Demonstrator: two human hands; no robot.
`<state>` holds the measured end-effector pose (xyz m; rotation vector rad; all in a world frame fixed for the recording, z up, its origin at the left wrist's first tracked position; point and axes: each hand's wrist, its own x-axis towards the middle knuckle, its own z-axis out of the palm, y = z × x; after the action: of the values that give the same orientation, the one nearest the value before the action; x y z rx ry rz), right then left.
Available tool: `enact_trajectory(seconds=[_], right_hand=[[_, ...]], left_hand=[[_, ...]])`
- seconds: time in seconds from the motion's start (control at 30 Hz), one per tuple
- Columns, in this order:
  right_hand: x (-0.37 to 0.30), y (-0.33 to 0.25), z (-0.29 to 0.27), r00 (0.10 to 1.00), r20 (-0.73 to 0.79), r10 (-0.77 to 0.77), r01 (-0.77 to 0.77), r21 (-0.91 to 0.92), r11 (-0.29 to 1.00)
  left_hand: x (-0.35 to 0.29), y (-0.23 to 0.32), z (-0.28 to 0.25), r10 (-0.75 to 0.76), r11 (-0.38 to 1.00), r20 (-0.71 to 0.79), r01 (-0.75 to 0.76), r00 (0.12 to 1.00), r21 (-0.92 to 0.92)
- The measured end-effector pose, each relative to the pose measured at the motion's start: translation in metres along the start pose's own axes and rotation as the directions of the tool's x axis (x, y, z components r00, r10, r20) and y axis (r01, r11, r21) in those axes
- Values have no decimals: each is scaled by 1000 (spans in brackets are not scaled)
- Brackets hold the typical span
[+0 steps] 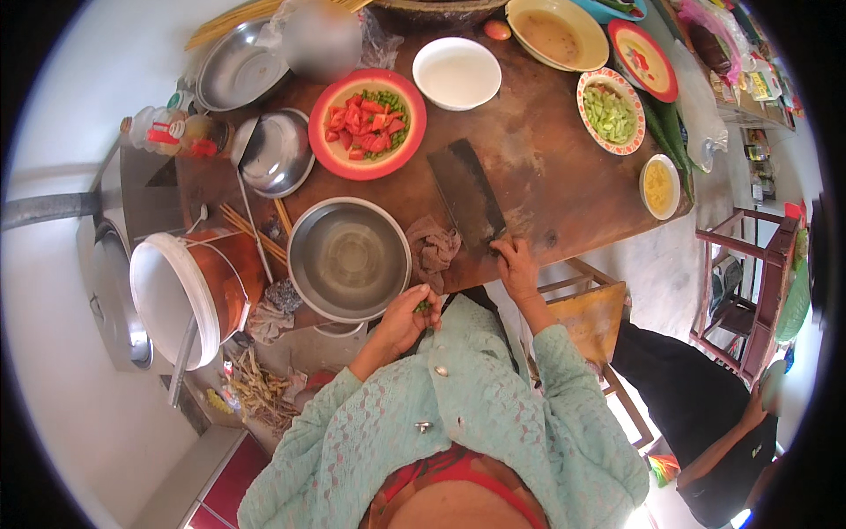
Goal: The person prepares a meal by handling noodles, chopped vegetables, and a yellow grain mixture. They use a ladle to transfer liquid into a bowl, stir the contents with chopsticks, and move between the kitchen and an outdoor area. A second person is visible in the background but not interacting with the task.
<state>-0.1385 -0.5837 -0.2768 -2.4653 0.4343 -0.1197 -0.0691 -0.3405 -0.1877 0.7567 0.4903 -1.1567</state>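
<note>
My right hand (517, 266) is at the table's front edge, its fingers closed on the handle of a dark cleaver (467, 189). The broad blade lies on the brown wooden table, pointing away from me. My left hand (401, 319) is curled in front of my body, with a bit of green vegetable (422, 306) showing between the fingers; its kind is hidden. Just beyond that hand stands a metal basin (351, 257) with what looks like water in it. A crumpled brownish cloth (432, 246) lies between the basin and the cleaver.
A red-rimmed plate (321, 145) holds cut tomato and chopped greens. Around the table are a white bowl (456, 74), a patterned bowl of pale green pieces (609, 113) and a small yellow-filled bowl (659, 187). At left hangs a bucket (207, 300). Another person (696, 414) is at right.
</note>
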Motion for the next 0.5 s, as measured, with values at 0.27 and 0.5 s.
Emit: enact_trajectory(seconds=[0.27, 0.5], right_hand=[[8, -28, -2, 986, -36, -160, 145, -261, 954], [22, -99, 10, 888, 252, -384, 398, -5, 917]], left_hand=[[-5, -2, -1, 32, 999, 4, -32, 999, 9], [-11, 0, 1, 25, 999, -24, -24, 999, 26]])
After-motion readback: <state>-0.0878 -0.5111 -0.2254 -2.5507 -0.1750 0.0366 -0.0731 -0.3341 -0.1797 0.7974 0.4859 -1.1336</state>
